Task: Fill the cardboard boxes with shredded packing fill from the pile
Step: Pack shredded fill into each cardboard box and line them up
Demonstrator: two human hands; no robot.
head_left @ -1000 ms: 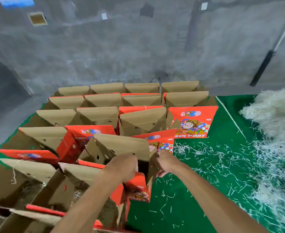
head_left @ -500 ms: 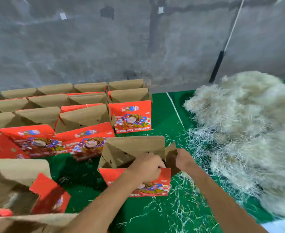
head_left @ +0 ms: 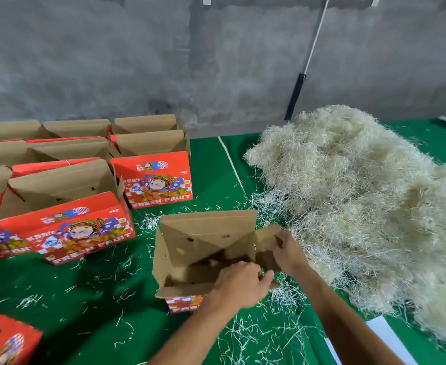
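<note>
**Ana:** Starting well to the left of the hands, why do those red fruit boxes (head_left: 82,227) stand in rows with their flaps up?

**Ben:** My guess is they are waiting their turn; I cannot see inside them, so whether any hold fill I cannot tell.

**Ana:** And the open box (head_left: 206,254) on the green mat (head_left: 98,299)?

**Ben:** It stands apart from the rows and just beside the pile, likely so the reach is short. The left hand (head_left: 239,284) grips its near rim, fingers curled over the edge. The right hand (head_left: 286,252) pinches the right side flap, folding it outward, probably to keep the mouth wide.

**Ana:** Anything in it yet?

**Ben:** Bare cardboard, as far as shows.

**Ana:** And to the right of the hands?

**Ben:** The shredded fill pile (head_left: 361,206), with loose strands (head_left: 269,330) scattered under the forearms.
</note>
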